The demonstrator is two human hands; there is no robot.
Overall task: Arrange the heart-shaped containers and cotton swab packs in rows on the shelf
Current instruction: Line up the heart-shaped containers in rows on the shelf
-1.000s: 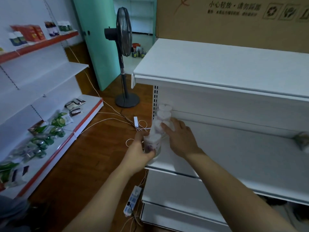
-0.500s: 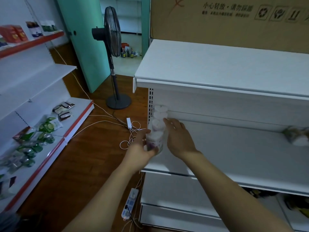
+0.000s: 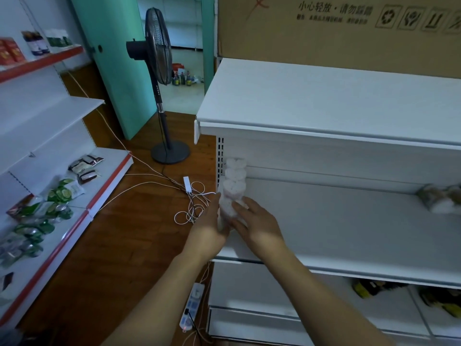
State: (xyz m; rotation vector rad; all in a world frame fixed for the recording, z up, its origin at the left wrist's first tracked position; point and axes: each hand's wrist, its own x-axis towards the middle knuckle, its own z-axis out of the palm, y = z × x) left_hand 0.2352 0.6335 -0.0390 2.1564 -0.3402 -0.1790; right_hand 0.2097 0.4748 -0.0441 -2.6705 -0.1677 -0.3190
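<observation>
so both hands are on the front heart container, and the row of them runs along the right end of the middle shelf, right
Not quite. In the head view both the left hand and the right hand are on the front heart container, but the row of heart containers runs along the left end of the middle shelf, against its side post, not the right end.

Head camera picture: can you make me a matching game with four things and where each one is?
Things:
1. heart-shaped containers
2. standing fan
3. power strip
4. cardboard box

Places:
A. on the wooden floor by the green door
B. on the floor under the arms
C. in a row at the left end of the white shelf
D. behind the top of the white shelf unit

Pairs: 1-C, 2-A, 3-B, 4-D
</observation>
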